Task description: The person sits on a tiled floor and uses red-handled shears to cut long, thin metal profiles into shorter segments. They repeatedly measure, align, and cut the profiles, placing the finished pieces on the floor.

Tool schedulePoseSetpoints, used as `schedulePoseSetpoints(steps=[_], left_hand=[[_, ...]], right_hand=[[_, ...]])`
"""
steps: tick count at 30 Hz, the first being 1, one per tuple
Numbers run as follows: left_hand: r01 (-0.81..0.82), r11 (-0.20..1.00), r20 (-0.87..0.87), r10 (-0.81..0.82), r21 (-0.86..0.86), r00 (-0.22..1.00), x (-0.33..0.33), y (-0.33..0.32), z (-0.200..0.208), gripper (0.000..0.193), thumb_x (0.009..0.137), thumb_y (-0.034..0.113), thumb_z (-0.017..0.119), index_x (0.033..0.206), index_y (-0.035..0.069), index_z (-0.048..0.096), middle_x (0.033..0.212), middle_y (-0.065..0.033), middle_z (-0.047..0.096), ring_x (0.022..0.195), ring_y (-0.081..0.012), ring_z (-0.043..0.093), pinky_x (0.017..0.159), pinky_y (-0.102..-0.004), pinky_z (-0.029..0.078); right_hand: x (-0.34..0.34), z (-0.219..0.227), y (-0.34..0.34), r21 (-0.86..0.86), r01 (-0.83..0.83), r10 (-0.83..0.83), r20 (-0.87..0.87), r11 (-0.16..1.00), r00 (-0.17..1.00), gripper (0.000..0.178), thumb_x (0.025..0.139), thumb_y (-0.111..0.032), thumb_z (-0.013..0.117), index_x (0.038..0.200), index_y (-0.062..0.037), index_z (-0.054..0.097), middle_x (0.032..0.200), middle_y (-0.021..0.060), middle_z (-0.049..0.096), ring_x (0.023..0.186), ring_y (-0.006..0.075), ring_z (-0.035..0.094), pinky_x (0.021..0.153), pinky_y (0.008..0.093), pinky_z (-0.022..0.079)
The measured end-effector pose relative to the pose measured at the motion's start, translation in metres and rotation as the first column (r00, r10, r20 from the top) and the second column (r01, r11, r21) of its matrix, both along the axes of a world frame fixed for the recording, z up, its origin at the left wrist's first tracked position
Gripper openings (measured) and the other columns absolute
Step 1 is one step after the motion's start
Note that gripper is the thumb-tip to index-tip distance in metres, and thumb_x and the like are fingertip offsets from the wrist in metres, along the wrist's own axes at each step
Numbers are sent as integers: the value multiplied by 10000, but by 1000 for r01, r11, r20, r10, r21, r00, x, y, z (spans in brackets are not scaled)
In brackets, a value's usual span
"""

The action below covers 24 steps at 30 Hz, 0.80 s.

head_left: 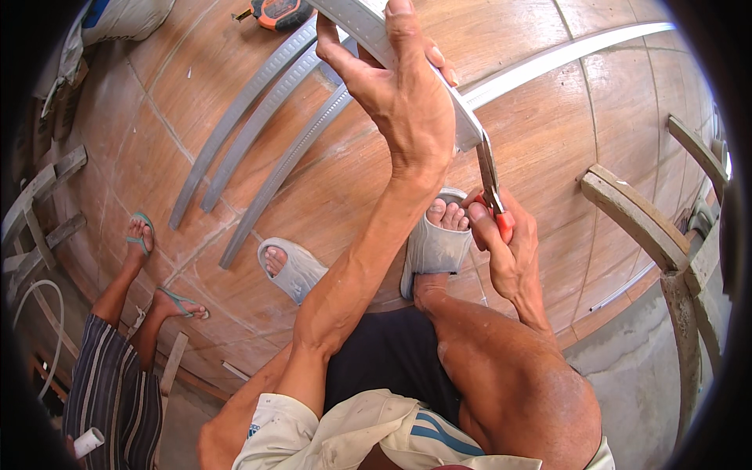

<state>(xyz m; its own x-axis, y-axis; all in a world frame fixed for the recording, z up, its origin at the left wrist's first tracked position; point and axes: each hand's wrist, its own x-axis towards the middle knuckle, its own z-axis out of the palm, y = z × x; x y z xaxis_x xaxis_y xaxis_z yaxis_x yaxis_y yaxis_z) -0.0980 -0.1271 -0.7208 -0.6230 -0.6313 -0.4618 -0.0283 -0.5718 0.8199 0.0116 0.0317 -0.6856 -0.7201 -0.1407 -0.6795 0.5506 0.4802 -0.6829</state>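
Observation:
My left hand [411,110] is wrapped round a galvanized metal channel [468,129], thumb and fingers on opposite sides, holding it tilted above the floor. Its near end points toward my right hand [513,258], which is closed on the red handles of a pair of tin snips [488,168]. The blades point up and touch the corner of the channel's end; whether they bite into the metal I cannot tell. Ribbed grey metal channels [258,102] lie side by side on the floor left of my arm, and a long bright metal strip [564,63] stretches away to the right.
An orange and black tape measure [282,11] lies at the top. Wooden trestles [634,207] stand at the right, with more timber framing [39,188] at the left. Another person in striped shorts [113,384] is at the lower left. A whitish sack [125,19] sits at the top left.

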Motion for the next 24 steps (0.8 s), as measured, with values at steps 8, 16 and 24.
schedulePoseSetpoints(steps=[8, 16, 24], left_hand=[[0, 1000, 8, 1, -16, 1000, -2, 3, -1, 668, 1105, 285, 684, 1610, 64, 307, 923, -45, 541, 673, -96, 535, 540, -269, 472], [-29, 999, -32, 27, -38, 999, 1, 7, 4, 648, 1102, 274, 687, 1601, 91, 317, 978, -51, 544, 665, -96, 530, 519, -267, 459], [-37, 999, -74, 37, 2, 997, -2, 9, -7, 609, 1103, 250, 680, 1580, 97, 334, 970, -44, 543, 656, -90, 521, 511, -268, 451]], right_hand=[[1, -4, 3, 23, -4, 5, -49, 1000, 999, 203, 1045, -170, 669, 1086, 27, 698, 814, 139, 689, 719, 216, 630, 698, 353, 506], [-1, -4, 5, 101, -59, 69, -96, 993, 993, 180, 1041, -161, 668, 1036, 18, 689, 783, 156, 670, 701, 239, 644, 682, 363, 506], [1, -7, 3, 91, -6, 12, -62, 996, 998, 180, 1041, -152, 677, 998, 23, 671, 753, 146, 636, 682, 192, 584, 660, 358, 484]])
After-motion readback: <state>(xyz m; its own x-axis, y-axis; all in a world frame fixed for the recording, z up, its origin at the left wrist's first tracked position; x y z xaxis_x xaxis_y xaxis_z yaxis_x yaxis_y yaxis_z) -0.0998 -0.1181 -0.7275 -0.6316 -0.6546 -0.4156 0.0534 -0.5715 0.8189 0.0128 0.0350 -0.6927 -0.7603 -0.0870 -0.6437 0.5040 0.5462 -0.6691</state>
